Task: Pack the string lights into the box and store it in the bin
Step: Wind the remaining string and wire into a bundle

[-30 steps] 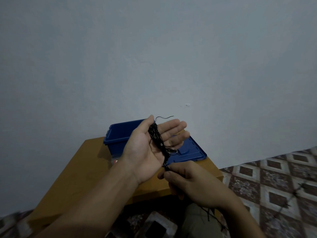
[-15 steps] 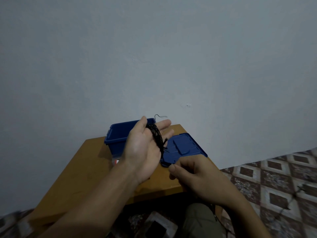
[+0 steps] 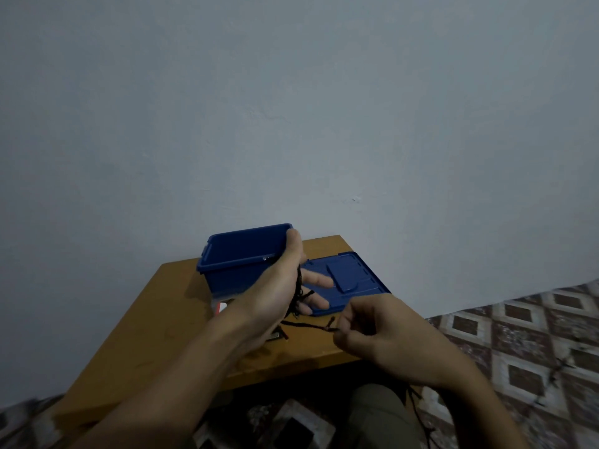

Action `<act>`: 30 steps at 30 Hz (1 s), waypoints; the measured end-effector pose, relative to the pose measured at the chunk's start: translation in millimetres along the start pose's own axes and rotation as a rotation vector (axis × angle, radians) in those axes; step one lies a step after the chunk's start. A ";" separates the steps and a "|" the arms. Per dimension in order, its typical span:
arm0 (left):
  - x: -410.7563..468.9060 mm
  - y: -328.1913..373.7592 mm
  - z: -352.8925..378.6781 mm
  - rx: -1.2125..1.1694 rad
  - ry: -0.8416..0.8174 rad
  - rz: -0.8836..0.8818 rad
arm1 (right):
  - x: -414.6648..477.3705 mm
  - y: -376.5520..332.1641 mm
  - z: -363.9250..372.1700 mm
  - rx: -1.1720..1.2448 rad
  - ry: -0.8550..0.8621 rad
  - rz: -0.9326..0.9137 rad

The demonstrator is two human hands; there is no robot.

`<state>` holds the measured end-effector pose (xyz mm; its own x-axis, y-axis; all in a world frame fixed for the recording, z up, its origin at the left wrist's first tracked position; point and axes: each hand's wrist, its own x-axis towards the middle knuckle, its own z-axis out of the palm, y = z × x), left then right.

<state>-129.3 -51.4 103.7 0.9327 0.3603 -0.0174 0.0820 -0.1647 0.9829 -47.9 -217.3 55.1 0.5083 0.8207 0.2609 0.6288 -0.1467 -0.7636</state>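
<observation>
Grey wall (image 3: 291, 108) fills most of the view, and there's a patterned tile floor (image 3: 518, 335) off to the right of the bin (image 3: 240, 254). The wooden surface (image 3: 155, 319) sits against that wall, with the blue bin at its far edge, open on top, and from this angle I can't see what's in it. Its lid (image 3: 353, 277) lies flat on the surface just right of the bin. The left hand (image 3: 275, 293) is held up in front of the bin's right end, thumb up by the bin's right corner. Its fingers (image 3: 319, 280) are pretty much straight and spread out over the lid, not curled on anything. The lights (image 3: 297, 286) are a dark wire wound in a loose bundle around that palm, so they're just right of the bin and up off the surface, not inside anything. One strand runs from the bundle across to the right hand (image 3: 382, 332), which is lower and nearer me, in front of the lid, its fingers (image 3: 343, 338) pinching the strand. More wire hangs down past that wrist toward the floor. A white-and-red thing (image 3: 222, 307) peeks out just in front of the bin, mostly hidden by the left wrist, no idea what it is.
</observation>
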 end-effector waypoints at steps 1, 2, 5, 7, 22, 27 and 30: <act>0.1 -1.9 -1.0 0.048 -0.008 -0.015 | 0.0 -1.0 0.5 0.011 0.035 -0.015; -0.2 -3.3 -1.8 0.075 -0.029 -0.040 | -0.1 -2.4 0.7 0.031 0.069 -0.033; -4.3 -3.2 -2.2 0.096 -0.128 -0.130 | -1.4 -3.7 -0.8 0.091 0.110 -0.082; -7.3 -1.5 -2.6 0.138 -0.162 -0.160 | -2.0 -3.6 -1.9 0.104 0.086 -0.085; -16.9 4.6 -11.2 0.332 -0.400 -0.168 | -5.8 -8.5 -7.6 0.384 0.141 -0.058; -9.8 1.1 -13.7 0.314 -0.584 -0.205 | -6.0 -12.6 -6.3 0.498 0.134 -0.103; -2.6 -3.5 -15.6 0.236 -0.735 -0.218 | -5.9 -9.9 -6.9 0.479 0.148 -0.105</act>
<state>-137.5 -37.4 103.2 0.8729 -0.2768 -0.4018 0.2845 -0.3802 0.8801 -53.1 -224.5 65.1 0.5563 0.7257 0.4047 0.3584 0.2299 -0.9048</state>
